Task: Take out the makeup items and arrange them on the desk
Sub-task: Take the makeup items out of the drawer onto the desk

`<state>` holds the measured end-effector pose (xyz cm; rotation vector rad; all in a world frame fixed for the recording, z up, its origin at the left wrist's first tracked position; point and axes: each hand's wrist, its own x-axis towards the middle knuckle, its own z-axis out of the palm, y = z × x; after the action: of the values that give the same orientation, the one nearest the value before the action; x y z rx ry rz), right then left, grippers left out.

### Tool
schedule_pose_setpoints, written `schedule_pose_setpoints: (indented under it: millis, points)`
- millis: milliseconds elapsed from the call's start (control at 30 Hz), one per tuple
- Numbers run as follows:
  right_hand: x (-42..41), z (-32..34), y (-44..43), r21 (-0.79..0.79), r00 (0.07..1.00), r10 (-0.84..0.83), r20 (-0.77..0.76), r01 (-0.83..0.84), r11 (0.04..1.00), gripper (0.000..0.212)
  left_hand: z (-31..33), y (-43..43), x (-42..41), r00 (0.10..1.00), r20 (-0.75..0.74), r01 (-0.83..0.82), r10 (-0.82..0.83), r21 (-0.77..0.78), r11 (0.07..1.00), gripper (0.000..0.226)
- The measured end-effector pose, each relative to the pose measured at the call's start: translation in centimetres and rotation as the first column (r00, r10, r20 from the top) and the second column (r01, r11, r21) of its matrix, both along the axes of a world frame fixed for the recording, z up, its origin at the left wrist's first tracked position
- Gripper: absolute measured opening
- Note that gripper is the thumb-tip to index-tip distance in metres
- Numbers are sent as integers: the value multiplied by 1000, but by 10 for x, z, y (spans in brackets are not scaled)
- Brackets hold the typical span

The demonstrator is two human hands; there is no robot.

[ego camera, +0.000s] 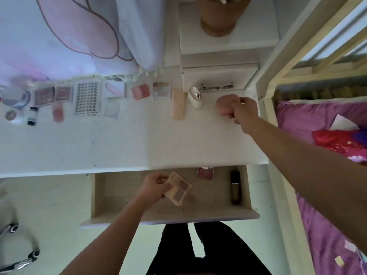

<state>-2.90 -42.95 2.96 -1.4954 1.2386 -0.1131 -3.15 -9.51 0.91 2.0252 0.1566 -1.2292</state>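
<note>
My left hand [155, 186] grips a beige four-pan palette [178, 188] by its left edge, tilted above the open wooden drawer [174, 215]. A small red palette [205, 172] and a dark tube [235, 187] lie inside the drawer on the right. My right hand [243, 111] is curled round a rounded pink item [223, 106] on the white desk [139, 143], right of a white oval case [195, 97]. Several palettes and bottles lie in a row along the back of the desk, among them a pink palette [140, 91] and a peach tube [178, 106].
A white cabinet [220, 74] with a brown pot [218, 16] stands behind the desk's right end. A wooden bed frame [278, 80] and purple bedding [317, 225] are at the right. A curtain [79, 36] hangs at the back left. A chair base [19, 259] sits at the lower left.
</note>
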Motion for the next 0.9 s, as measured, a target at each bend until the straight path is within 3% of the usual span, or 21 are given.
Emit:
schedule_pose_setpoints:
  millis: [100,200,400,467,633,800,900]
  points:
    - [22,-5,-11,14,994,-103,-33,104,995,8,11,-2,10,1000,11,-1,1,-34,999,20]
    - [27,-17,-20,-47,985,-148,-86,144,988,22,26,-12,22,999,7,-40,41,-95,995,20]
    - [17,-24,-34,-279,941,5,-337,-106,954,35,42,-75,42,983,-46,-183,177,-217,959,27]
    - [14,-24,-36,-274,941,23,-339,-122,954,36,40,-103,48,975,-61,-221,213,-214,952,30]
    - [-19,-40,-39,-244,972,14,-235,-73,967,63,28,-162,55,950,-83,-312,301,-202,928,31]
    - [-75,-29,-8,-260,953,111,-283,-188,947,39,11,-201,63,945,-8,-324,327,-151,934,18]
    - [-103,-28,2,-294,935,163,-316,-260,920,35,5,-205,65,969,127,-205,214,-78,976,12]
